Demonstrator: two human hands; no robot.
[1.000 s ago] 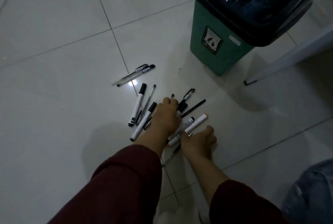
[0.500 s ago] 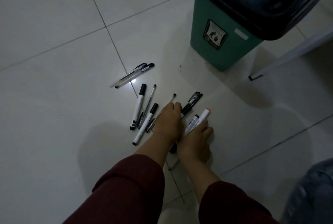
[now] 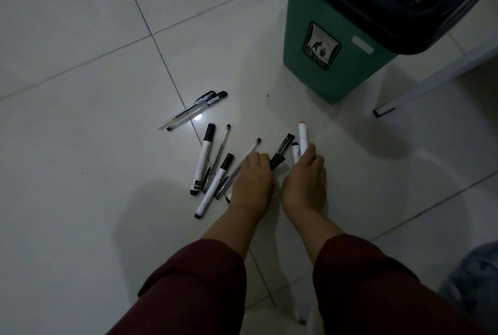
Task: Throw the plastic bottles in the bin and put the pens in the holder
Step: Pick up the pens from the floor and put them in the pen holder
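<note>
Several pens and markers lie scattered on the white tiled floor. My right hand (image 3: 304,181) is closed around two white markers (image 3: 302,138), one with an orange tip, held upright. My left hand (image 3: 252,181) is closed over dark pens (image 3: 281,150) whose caps stick out past its fingers. Two white markers with black caps (image 3: 204,158) and thin clear pens (image 3: 221,150) lie just left of my left hand. Two more pens (image 3: 192,109) lie further away. The green bin (image 3: 331,65) with a black liner stands at the upper right. No holder is in view.
A white furniture leg with a black foot (image 3: 384,111) stands right of the bin. Grey-blue fabric (image 3: 477,283) shows at the lower right edge. Bare tiles stretch to the left and far side.
My right hand has lifted the white markers from flat on the floor to upright. My left hand has gathered dark pens toward the right hand. The view has moved closer.
</note>
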